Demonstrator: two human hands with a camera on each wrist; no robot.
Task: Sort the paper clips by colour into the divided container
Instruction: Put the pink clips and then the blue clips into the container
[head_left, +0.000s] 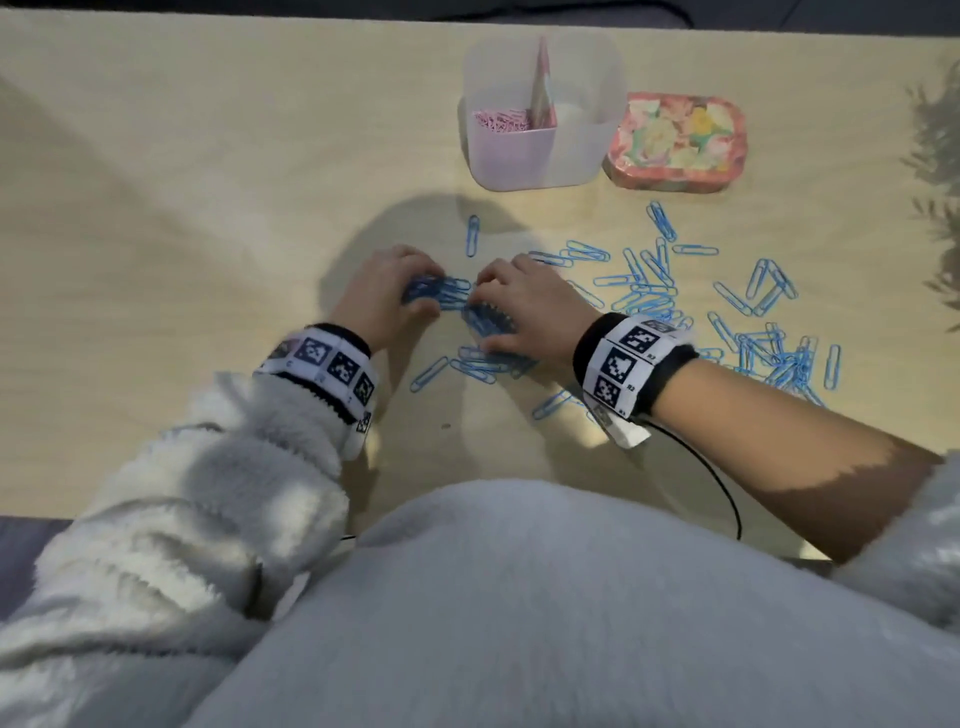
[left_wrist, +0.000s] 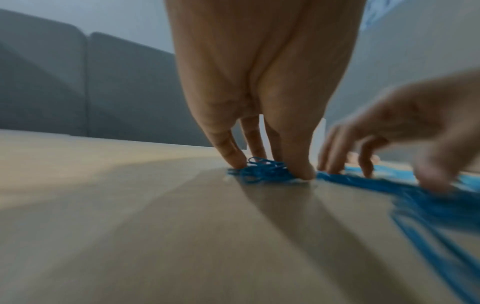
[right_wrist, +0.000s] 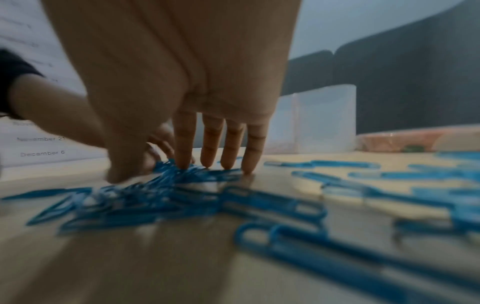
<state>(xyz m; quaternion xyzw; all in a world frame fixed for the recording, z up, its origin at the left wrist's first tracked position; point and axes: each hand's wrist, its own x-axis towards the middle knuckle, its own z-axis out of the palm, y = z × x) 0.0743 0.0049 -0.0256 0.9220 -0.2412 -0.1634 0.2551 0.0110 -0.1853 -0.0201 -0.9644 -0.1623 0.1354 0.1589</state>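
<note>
The translucent divided container (head_left: 587, 150) stands at the back of the table, with pink clips (head_left: 498, 122) in its left compartment. Many blue paper clips (head_left: 649, 296) lie scattered on the table to the right. My left hand (head_left: 423, 293) pinches a small bunch of blue clips (left_wrist: 265, 170) between thumb and fingers on the tabletop. Beside it, my right hand (head_left: 491, 312) arches over another heap of blue clips (right_wrist: 161, 197), its straight fingers (right_wrist: 210, 144) and thumb pressing down on them. The two hands nearly touch.
A flat tin with a flower pattern (head_left: 678, 143) lies just right of the container. A black cable (head_left: 717, 483) runs from my right wrist across the table's near edge. Bare wood stretches to the left of my hands (head_left: 156, 234).
</note>
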